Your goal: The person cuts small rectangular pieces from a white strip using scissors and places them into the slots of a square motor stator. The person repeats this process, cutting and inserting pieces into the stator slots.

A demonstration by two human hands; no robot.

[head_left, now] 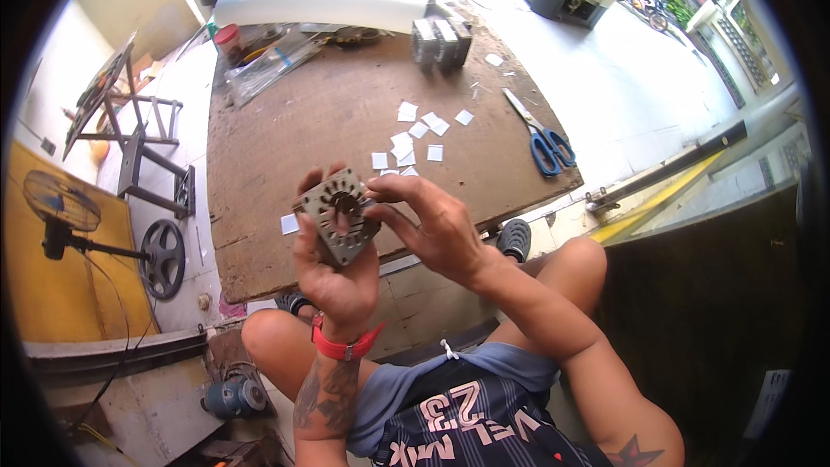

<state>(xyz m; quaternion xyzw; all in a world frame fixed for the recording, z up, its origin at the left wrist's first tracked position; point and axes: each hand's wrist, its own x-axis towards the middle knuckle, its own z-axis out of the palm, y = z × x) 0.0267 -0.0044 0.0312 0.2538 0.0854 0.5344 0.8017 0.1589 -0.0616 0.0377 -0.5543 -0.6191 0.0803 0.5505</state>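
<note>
The slotted square metal block (pixel 338 242) is in the grasp of the left hand (pixel 339 284), raised over the near part of the desk (pixel 268 147). The right hand (pixel 443 229) has its fingertips narrow at the block's right side; whether they pinch something, I cannot see.

Bright light washes the pale floor (pixel 640 69) around a brown wooden bench (pixel 268 143), with a fan (pixel 62 199) before a yellow panel (pixel 43 281) and a beige wall (pixel 134 0) at upper left.
</note>
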